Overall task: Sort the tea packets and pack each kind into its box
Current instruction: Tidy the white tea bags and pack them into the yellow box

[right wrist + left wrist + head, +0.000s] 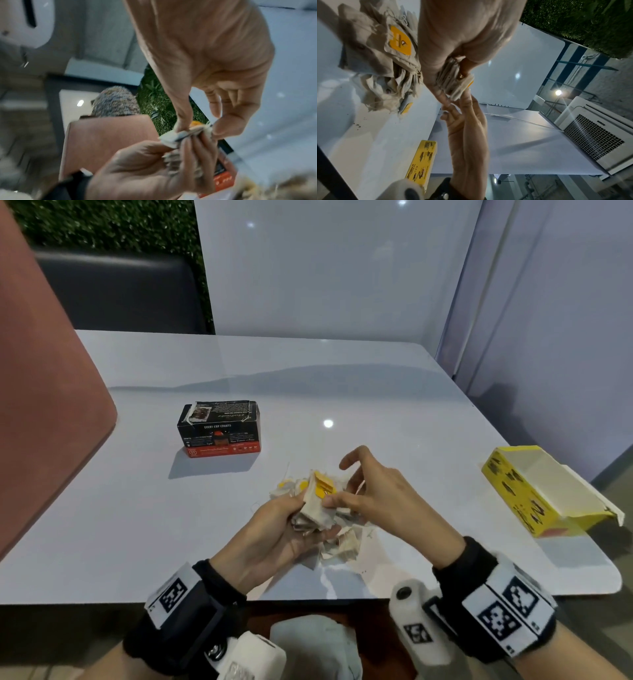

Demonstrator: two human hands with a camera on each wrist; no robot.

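Left hand (pixel 274 529) grips a stack of yellow-tagged packets (pixel 317 498) above the pile (pixel 339 542); right hand (pixel 373 494) pinches its top. Sorting underway; next, carry stack to the yellow box (pixel 520 498), right of the pile.

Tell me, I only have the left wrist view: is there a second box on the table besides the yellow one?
Observer: Yes. A black and red box stands on the table, left of the pile of tea packets and apart from it.
Operator: Is the yellow one open?
Observer: Yes. The yellow box sits to the right of the hands with its flap open and its white inside showing.
Operator: What grip does the right hand have?
Observer: The right hand pinches the top of the stack of yellow-tagged packets between thumb and a finger, while the left hand holds the stack from below.
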